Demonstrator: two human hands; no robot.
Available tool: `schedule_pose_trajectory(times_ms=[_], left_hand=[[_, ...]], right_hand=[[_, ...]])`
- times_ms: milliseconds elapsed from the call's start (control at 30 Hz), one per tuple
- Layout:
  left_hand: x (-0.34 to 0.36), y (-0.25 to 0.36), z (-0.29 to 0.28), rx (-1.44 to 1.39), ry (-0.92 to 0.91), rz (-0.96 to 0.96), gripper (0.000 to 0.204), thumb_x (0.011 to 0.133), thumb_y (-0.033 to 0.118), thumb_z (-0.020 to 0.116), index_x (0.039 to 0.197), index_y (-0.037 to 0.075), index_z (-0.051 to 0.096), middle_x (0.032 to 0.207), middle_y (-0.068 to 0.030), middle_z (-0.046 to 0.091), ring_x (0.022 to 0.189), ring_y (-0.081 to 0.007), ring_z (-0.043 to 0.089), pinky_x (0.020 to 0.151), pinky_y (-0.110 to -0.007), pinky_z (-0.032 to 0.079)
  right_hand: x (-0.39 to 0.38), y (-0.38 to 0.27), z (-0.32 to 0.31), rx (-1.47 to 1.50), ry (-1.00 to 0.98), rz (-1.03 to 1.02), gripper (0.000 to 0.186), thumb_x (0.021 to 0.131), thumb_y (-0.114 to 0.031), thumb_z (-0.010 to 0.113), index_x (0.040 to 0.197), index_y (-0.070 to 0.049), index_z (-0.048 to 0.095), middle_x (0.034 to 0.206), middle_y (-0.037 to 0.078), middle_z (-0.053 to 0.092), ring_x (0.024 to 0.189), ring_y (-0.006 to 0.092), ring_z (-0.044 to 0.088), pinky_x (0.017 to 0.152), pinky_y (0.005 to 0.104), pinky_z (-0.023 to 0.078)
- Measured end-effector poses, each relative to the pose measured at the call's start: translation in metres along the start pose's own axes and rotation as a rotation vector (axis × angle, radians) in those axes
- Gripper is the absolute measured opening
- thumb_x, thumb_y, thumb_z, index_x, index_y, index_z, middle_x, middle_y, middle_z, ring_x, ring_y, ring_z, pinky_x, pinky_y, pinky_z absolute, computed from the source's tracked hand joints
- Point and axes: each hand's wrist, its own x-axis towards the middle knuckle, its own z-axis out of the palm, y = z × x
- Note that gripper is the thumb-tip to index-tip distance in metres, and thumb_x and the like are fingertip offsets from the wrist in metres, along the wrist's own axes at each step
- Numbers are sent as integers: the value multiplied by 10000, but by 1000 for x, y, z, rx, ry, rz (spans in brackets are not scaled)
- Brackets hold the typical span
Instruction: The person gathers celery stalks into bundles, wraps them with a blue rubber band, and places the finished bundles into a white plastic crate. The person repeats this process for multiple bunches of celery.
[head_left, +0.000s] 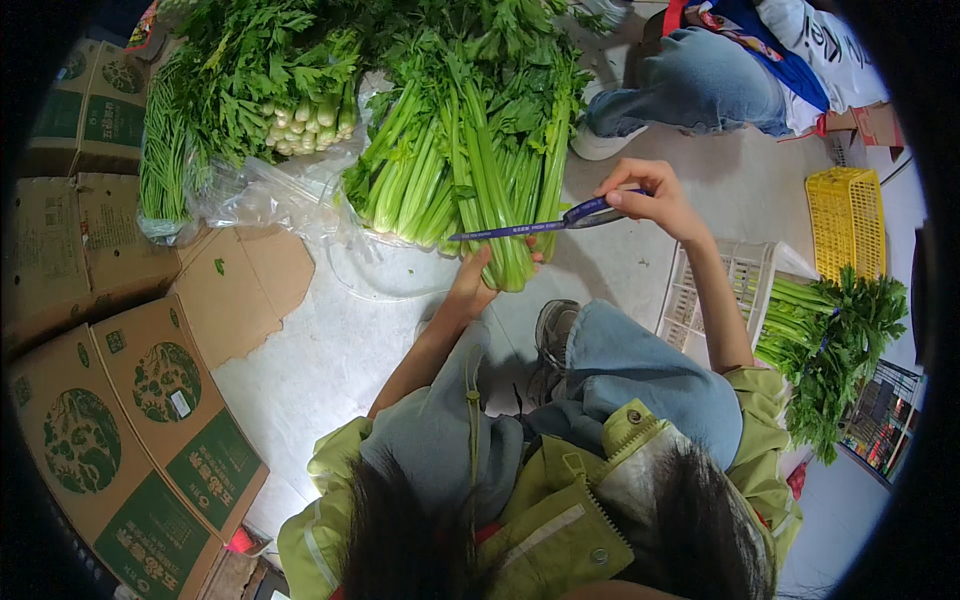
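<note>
A bunch of celery (490, 190) stands out in front of me, its pale green stalk ends toward me and leaves away. My left hand (472, 287) is closed around the lower stalks from beneath; some of its fingers are hidden behind them. A purple printed tape strip (520, 231) lies across the front of the stalks, its free end reaching past their left side. Off to the right of the bunch, my right hand (650, 200) pinches the strip's other end, where the tape is folded into a loop. More loose celery (405, 190) lies just behind the held bunch.
Long green beans (162, 150) and celery with whitish ends (310, 125) lie at far left on clear plastic (270, 190). Cardboard boxes (130, 440) line the left. A white crate (690, 300) with celery (800, 320), a yellow basket (845, 215) and another person's leg (700, 80) are at right.
</note>
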Motion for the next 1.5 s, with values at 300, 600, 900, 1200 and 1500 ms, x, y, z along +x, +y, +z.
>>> schedule_pose_trajectory(times_ms=[300,600,900,1200,1500], left_hand=[[7,-6,-9,-162,98,-110,702,963,580,266,1332,0,413,1233,-191,555,1075,-351,587,942,-498,465],[10,-12,-7,-233,144,-129,723,948,615,273,1322,16,430,1197,-181,567,1046,-349,584,944,-524,453],[3,7,11,-349,59,-74,740,940,634,255,1324,23,417,1191,-181,563,1025,-321,590,941,-480,465],[-1,34,36,-472,25,-73,791,924,653,301,1335,-17,392,1246,-159,519,1056,-292,555,956,-437,451],[11,6,21,-481,-83,-61,778,919,648,310,1382,24,346,1313,-158,480,1152,-325,511,1019,-478,396]], right_hand=[[-15,25,-42,-53,123,54,108,864,-126,662,915,-31,661,814,-26,636,641,-2,496,523,166,363],[-10,70,-47,-95,-56,218,179,842,-143,653,976,-25,662,645,-28,554,566,35,446,496,210,339],[29,115,-12,-110,-116,103,218,844,-119,594,985,22,680,729,-2,599,671,65,496,589,223,402],[87,147,42,334,-285,113,250,900,-108,535,1101,16,618,936,28,624,849,108,566,812,257,448],[103,179,61,107,-446,293,81,870,-17,495,855,-40,572,733,-7,558,773,93,534,748,251,423]])
